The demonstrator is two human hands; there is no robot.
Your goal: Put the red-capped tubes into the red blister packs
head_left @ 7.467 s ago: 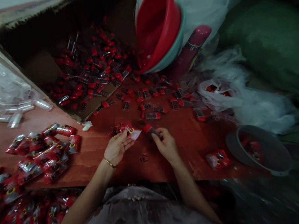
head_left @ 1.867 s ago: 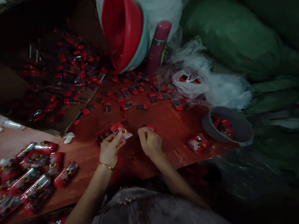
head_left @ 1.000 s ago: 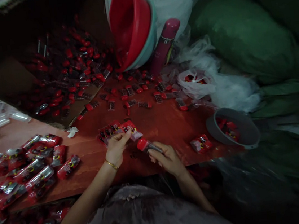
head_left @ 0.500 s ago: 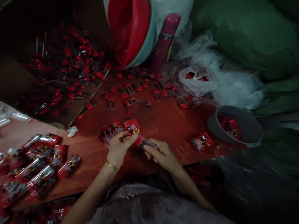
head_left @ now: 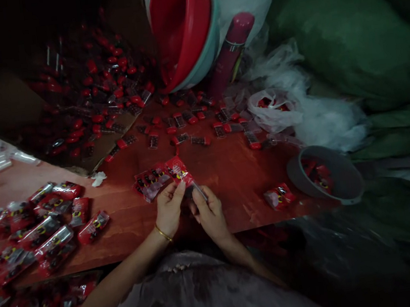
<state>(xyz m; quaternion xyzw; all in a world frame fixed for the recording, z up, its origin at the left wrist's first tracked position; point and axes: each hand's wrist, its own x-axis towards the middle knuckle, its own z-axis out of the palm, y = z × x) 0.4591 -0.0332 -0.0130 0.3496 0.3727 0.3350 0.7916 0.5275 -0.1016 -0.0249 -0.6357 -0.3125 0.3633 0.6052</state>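
Over the front middle of the red table (head_left: 230,180), my left hand (head_left: 169,208) pinches a small red printed packet (head_left: 178,171) by its lower part, thumb on top. My right hand (head_left: 209,211) is closed at the packet's lower right end, around a dark, clear-edged piece (head_left: 199,191) that I cannot make out well. Whether this piece is inside the packet or beside it is hidden by the fingers. Just left of the held packet, a flat stack of similar red packets (head_left: 150,181) lies on the table.
A cardboard box (head_left: 113,140) spills small red-capped clear containers (head_left: 119,94) at the back left. Filled red packets (head_left: 50,232) pile at the left. A grey bowl (head_left: 293,172) stands right, near a single packet (head_left: 279,196). Behind are a red basin (head_left: 182,31) and a pink flask (head_left: 231,45).
My right hand has moved left, closer to my left hand, with its piece now more upright. The packet has shifted slightly left and down. The camera view has moved a little.
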